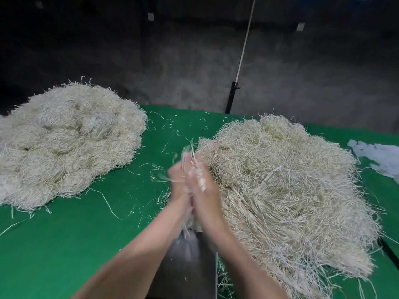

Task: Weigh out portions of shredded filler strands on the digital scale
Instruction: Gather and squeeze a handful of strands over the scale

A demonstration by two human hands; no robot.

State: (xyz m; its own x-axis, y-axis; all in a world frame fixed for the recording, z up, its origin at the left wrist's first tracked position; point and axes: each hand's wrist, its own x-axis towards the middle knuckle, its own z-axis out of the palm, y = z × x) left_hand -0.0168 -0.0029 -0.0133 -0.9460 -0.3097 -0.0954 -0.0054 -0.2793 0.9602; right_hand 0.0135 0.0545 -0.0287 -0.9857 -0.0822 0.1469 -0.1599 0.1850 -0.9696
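- The left hand (178, 184) and the right hand (204, 186) meet palm to palm above the near middle of the table, with a small wad of strands (190, 156) squeezed between them. Thin pale ends stick up past the fingertips and out at the side.
- The right hand lies flat against the wad with its fingers straight. The left hand is smeared by motion blur, so I cannot tell whether its fingers curl round the strands or press flat.
- Below the wrists sits a smooth grey metal plate (187, 268), dull and flat. A wispy pale tuft hangs over its far end.
- The right pile (280, 180) of shredded filler is a broad, shaggy mound of straw-coloured strands, stiff and wiry. It touches the right forearm and spreads to the table's right edge.
- The left pile (71, 137) is paler and rounder, built of soft clumped bundles with a fuzzy outline. It lies well apart from the hands.
- The green table cover (86, 244) is matt and smooth, with loose single strands (108, 201) and fine crumbs scattered between the piles.
- A crumpled whitish sheet (380, 156) lies at the far right edge.
- Behind the table, a thin white cord (244, 50) slants up from a black post (231, 98) against rough grey concrete.
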